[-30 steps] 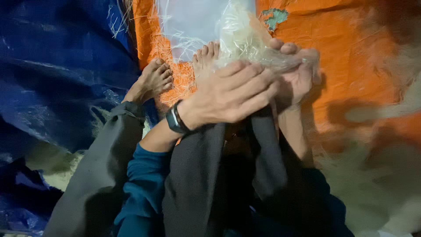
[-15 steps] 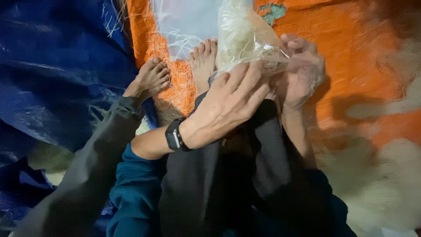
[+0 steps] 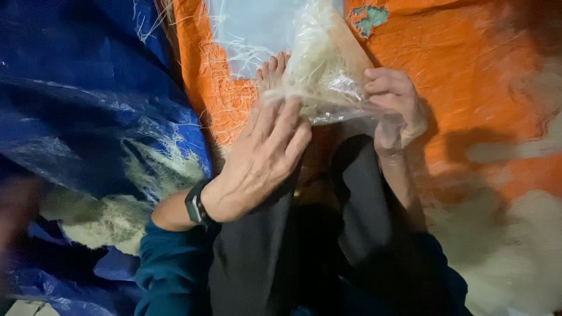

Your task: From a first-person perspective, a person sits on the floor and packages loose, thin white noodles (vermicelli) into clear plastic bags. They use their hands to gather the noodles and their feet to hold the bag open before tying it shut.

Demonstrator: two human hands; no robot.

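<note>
Since a second ago, the left hand (image 3: 263, 161) has slid down off the bundle, so that the clear plastic bag of pale fibres (image 3: 319, 79) now shows more fully in the upper middle of the frame.

I see the bag standing just above the person's dark-trousered knees (image 3: 351, 175), over an orange tarp (image 3: 468, 76). Its lower edge is crumpled.

Risks, as I judge them: the thin plastic could slip or tear where it is pinched, and loose strands could spill onto the tarp, since only fingertips steady the bag on the left side. The fibres could also snag on the bare toes (image 3: 272, 70) just behind the bag.

At centre frame the left hand lies flat and spread, fingers fairly wide, tips touching the bag's lower edge, gripping nothing. It wears a dark wristwatch (image 3: 196, 205) above a teal sleeve (image 3: 170, 269).

At centre right the right hand (image 3: 395, 108) is curled closed, pinching the bag's crumpled right edge.

Further out, a blue tarp (image 3: 76, 99) fills the left side, with heaps of the same pale fibre (image 3: 111, 216) at lower left.
</note>
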